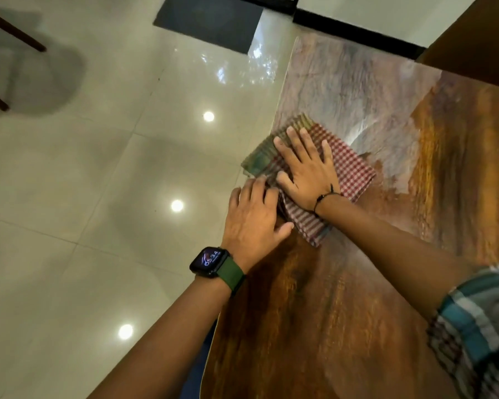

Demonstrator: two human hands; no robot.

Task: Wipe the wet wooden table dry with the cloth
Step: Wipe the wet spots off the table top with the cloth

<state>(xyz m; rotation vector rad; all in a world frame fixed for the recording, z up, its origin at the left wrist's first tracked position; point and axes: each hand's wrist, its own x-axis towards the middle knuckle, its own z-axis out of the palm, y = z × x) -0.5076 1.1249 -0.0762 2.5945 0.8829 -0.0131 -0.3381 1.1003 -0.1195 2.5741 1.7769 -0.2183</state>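
Observation:
A folded red-and-white checked cloth [349, 165] with a green striped end lies on the wooden table [343, 298] near its left edge. My right hand [306, 165] presses flat on the cloth with fingers spread. My left hand [254, 220] rests at the cloth's near left corner by the table edge, its fingers lying on the fabric. A pale sheen covers the far part of the tabletop beyond the cloth; the near part looks dark brown.
A glossy tiled floor [98, 168] spreads to the left below the table edge. A dark mat [211, 18] lies on the floor at the top. Chair legs [15, 33] show at the far left. A brown piece of furniture [478, 44] stands at the top right.

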